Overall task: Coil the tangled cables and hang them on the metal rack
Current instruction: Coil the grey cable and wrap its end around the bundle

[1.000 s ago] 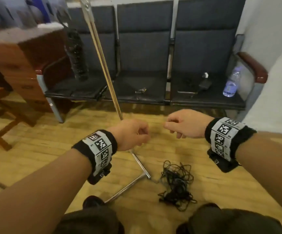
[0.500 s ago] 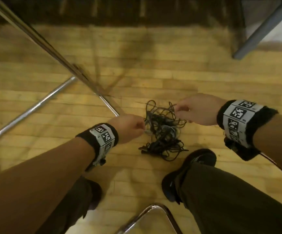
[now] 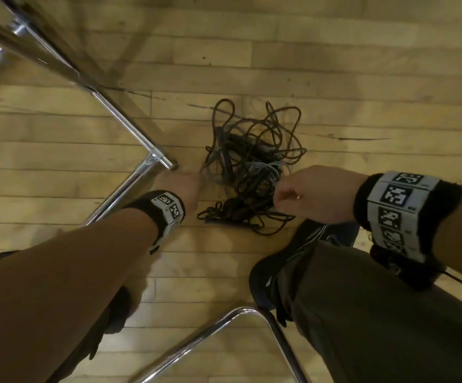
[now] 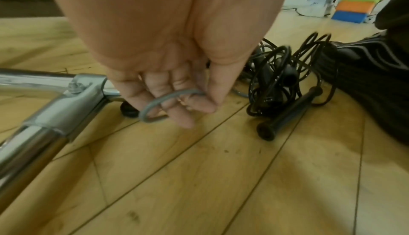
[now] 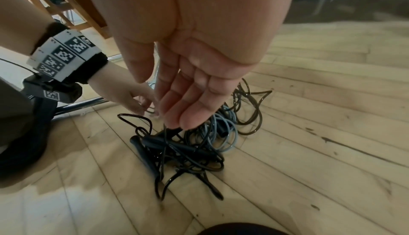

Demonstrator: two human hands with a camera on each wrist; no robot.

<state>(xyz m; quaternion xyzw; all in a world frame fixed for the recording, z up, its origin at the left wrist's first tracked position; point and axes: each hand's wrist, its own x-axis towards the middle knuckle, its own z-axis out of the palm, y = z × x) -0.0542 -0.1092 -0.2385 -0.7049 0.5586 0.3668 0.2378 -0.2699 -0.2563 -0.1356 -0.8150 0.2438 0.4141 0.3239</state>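
Note:
A tangle of black and grey cables (image 3: 252,167) lies on the wooden floor, also seen as a heap of cables (image 5: 194,144) in the right wrist view. My left hand (image 3: 182,186) is at the pile's left edge; in the left wrist view its thumb and fingers pinch a loop of grey cable (image 4: 163,102). My right hand (image 3: 307,194) hovers just above the pile's right side, its fingers (image 5: 190,106) relaxed and holding nothing. The metal rack's chrome base tube (image 3: 130,128) and joint (image 4: 73,102) lie just left of the pile.
My right shoe (image 3: 301,258) stands beside the pile's near right edge. A chrome chair leg (image 3: 224,327) bends across the floor close to me. Coloured blocks (image 4: 354,4) stand far off in the left wrist view. Wooden furniture legs (image 5: 73,2) rise behind my left arm.
I bent down from facing the black seats to looking straight at the floor. Both hands dropped to the cable pile, and the left hand took hold of a grey loop.

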